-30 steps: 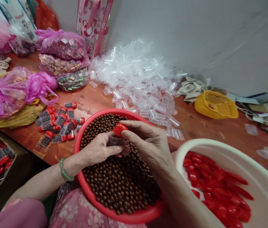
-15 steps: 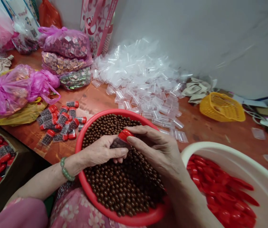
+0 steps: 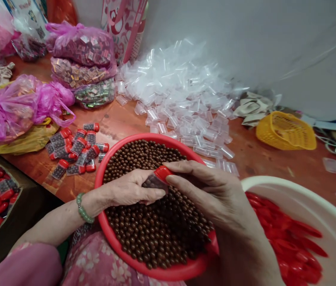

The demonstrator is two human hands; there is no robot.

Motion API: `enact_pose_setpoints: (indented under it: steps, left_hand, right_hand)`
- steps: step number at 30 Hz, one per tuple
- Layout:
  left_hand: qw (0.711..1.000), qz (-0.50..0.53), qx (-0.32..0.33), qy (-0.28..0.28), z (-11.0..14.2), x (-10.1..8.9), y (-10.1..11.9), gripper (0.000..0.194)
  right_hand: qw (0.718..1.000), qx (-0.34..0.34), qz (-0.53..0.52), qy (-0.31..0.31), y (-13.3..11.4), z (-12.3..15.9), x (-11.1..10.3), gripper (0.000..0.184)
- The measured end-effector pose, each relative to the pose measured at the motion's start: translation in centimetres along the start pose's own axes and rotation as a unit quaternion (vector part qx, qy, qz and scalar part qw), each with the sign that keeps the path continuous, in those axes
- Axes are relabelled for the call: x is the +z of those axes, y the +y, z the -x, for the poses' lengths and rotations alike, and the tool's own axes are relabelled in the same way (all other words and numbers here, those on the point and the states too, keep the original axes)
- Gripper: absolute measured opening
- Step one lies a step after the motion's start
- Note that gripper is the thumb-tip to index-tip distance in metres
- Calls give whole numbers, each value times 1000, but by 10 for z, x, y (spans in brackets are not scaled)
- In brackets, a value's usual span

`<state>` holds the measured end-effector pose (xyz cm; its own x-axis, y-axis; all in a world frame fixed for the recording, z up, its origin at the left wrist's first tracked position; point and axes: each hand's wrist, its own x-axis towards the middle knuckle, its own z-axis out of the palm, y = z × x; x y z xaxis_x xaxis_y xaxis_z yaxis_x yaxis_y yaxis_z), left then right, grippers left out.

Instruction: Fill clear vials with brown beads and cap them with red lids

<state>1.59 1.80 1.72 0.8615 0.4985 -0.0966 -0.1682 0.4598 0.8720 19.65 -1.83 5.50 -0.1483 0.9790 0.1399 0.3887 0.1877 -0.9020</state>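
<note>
Shifted rightward since a moment ago, a red-capped clear plastic tube (image 3: 155, 181) sits clamped in the grip of left hand (image 3: 132, 188) and right hand (image 3: 212, 194), directly over a red plastic basin (image 3: 99, 186) of round brown beads (image 3: 144, 159), where strays would fall back.

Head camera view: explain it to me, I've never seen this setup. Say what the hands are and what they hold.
These are a person's bare hands, filmed by a camera worn on their head, looking forward and down. The left hand, with a green bead bracelet, and the right hand together hold a small clear plastic tube with a red cap. Beneath them sits a round red plastic bowl of shiny brown balls. At right, a white plastic basin holds loose red caps. The orange-brown table bears a heap of clear empty tubes and some filled red-capped tubes.
</note>
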Motion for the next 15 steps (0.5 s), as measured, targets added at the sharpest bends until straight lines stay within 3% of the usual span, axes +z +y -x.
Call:
enact_pose_setpoints:
  steps: [6,8,12,15]
  left_hand:
    - [999,16,-41,22,-3,-1,-1,44]
    - [997,36,-59,28,-3,-1,-1,45]
    - [992,84,-78,42,-3,0,-2,48]
    - [989,116,-73,57,-4,1,-5,48]
  right_hand:
    - [989,-78,123,-11,2,4,-2,16]
    - [978,-96,181,-24,0,8,1,31]
    - [943,-122,306,-44,-2,15,15,73]
    - [903,-183,388,-9,2,15,27,64]
